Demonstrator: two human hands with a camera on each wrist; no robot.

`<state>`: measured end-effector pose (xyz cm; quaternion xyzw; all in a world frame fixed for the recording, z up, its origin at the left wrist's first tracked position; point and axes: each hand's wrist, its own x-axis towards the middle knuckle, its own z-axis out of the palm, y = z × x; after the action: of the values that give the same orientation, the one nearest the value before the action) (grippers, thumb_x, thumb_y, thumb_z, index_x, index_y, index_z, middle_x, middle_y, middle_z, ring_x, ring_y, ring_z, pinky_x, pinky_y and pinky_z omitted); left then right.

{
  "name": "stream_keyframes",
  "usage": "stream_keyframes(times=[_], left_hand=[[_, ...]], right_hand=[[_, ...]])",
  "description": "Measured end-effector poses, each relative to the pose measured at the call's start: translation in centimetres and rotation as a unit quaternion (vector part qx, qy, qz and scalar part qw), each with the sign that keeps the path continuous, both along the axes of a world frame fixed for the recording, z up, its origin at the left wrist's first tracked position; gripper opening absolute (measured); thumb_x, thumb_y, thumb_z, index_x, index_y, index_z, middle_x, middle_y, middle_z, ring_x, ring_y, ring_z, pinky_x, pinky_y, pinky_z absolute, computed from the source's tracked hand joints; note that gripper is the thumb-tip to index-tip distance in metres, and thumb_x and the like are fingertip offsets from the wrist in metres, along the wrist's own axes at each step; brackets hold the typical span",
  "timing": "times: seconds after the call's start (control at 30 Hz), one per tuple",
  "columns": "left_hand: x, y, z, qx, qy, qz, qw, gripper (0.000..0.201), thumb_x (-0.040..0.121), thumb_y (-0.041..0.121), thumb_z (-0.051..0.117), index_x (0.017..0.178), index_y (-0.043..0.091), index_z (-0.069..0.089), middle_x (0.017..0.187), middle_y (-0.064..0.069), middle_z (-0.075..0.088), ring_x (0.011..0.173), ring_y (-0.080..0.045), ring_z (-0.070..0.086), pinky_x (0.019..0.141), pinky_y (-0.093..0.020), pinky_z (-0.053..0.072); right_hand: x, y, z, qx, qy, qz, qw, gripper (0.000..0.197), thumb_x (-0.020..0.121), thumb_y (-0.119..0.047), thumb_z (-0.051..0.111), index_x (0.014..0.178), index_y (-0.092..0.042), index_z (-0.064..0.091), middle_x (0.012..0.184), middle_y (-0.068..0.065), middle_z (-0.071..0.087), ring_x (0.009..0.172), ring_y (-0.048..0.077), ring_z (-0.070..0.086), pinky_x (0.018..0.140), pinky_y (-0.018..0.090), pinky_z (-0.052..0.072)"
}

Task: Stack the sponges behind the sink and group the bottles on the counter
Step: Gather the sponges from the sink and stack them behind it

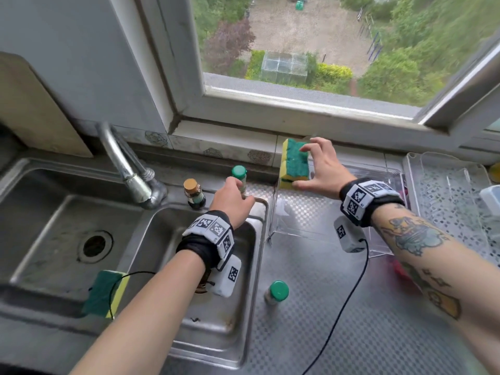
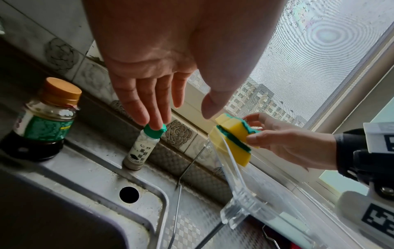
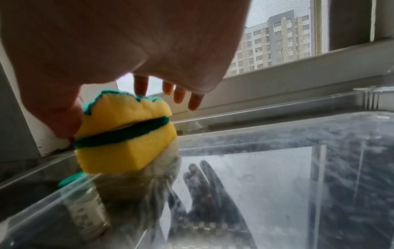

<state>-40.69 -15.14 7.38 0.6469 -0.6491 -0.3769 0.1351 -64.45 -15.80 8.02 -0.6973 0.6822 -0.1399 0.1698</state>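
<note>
The two stacked sponges (image 1: 294, 164) sit at the back edge of the counter (image 1: 338, 307), on the near-left corner of a clear plastic box (image 1: 378, 174), just under the window sill; each is yellow with a green scouring face, long axis running front to back in the head view. Our right hand (image 1: 322, 170) spans them, thumb on the near end and forefinger on the far end, a light pinch along the long axis, the other fingers spread free. A third sponge (image 1: 107, 293) lies on the front rim of the sink (image 1: 32, 301), well apart from the stack and on the left arm's side, so we judge the left hand the nearer one for it. The left hand (image 1: 234, 197) is over the small green-capped pepper bottle (image 2: 145, 146), which stands upright on the back ledge of the sink; fingers straight, fingertips (image 2: 156, 123) touching the cap, not curled round it. Just left of it stands the brown-capped sauce bottle (image 1: 194, 194), near but not touching. A second green-capped bottle (image 1: 276, 292) stands alone toward the front of the counter, well apart from the pair. We judge the stack one sponge short and the bottles not yet grouped.
</note>
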Motion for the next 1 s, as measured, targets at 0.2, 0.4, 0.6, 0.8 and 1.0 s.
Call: stream_keyframes(times=[0.2, 0.4, 0.6, 0.8, 1.0], left_hand=[[1.5, 0.8, 0.3, 0.006, 0.015, 0.014, 1.000, 0.038, 0.086, 0.027, 0.059, 0.119, 0.014, 0.047, 0.119, -0.009, 0.063, 0.108, -0.029, 0.059, 0.093, -0.037, 0.047], [4.6, 2.2, 0.6, -0.018, 0.028, 0.058, 0.998, 0.036, 0.084, 0.025, 0.060, 0.117, 0.012, 0.053, 0.121, -0.011, 0.060, 0.112, -0.029, 0.056, 0.096, -0.035, 0.043], [11.0, 5.1, -0.1, 0.010, 0.012, 0.116, 0.993, 0.036, 0.083, 0.022, 0.061, 0.117, 0.013, 0.055, 0.125, -0.012, 0.054, 0.116, -0.030, 0.052, 0.098, -0.032, 0.040], [19.4, 7.3, -4.3, 0.046, -0.135, 0.178, 0.974, 0.041, 0.074, 0.027, 0.066, 0.112, 0.016, 0.055, 0.130, -0.012, 0.046, 0.124, -0.033, 0.041, 0.107, -0.042, 0.034], [25.1, 9.2, -8.6, 0.113, -0.240, 0.206, 0.942, 0.059, 0.073, 0.022, 0.070, 0.125, 0.012, 0.043, 0.137, -0.016, 0.040, 0.129, -0.036, 0.038, 0.106, -0.044, 0.028]], right_hand=[[2.6, 1.1, 1.4, -0.060, 0.021, -0.009, 0.998, 0.076, 0.067, -0.050, 0.073, 0.126, -0.017, 0.039, 0.135, 0.014, 0.032, 0.125, 0.030, 0.030, 0.108, 0.047, 0.026], [8.0, 2.5, 3.1, -0.122, 0.002, -0.029, 0.992, 0.055, 0.074, -0.040, 0.069, 0.119, -0.017, 0.047, 0.126, 0.010, 0.042, 0.117, 0.026, 0.036, 0.100, 0.041, 0.028], [16.5, 4.6, 2.6, -0.112, -0.059, 0.007, 0.992, 0.035, 0.078, -0.031, 0.066, 0.107, -0.016, 0.053, 0.111, 0.007, 0.049, 0.103, 0.022, 0.042, 0.091, 0.039, 0.038], [22.9, 6.4, -0.1, -0.045, -0.060, 0.061, 0.995, 0.033, 0.080, -0.028, 0.066, 0.108, -0.014, 0.056, 0.110, 0.007, 0.050, 0.101, 0.022, 0.044, 0.086, 0.033, 0.038], [27.1, 7.3, -2.7, 0.030, -0.051, 0.069, 0.996, 0.042, 0.079, -0.030, 0.067, 0.115, -0.014, 0.052, 0.114, 0.008, 0.049, 0.102, 0.020, 0.042, 0.084, 0.030, 0.038]])
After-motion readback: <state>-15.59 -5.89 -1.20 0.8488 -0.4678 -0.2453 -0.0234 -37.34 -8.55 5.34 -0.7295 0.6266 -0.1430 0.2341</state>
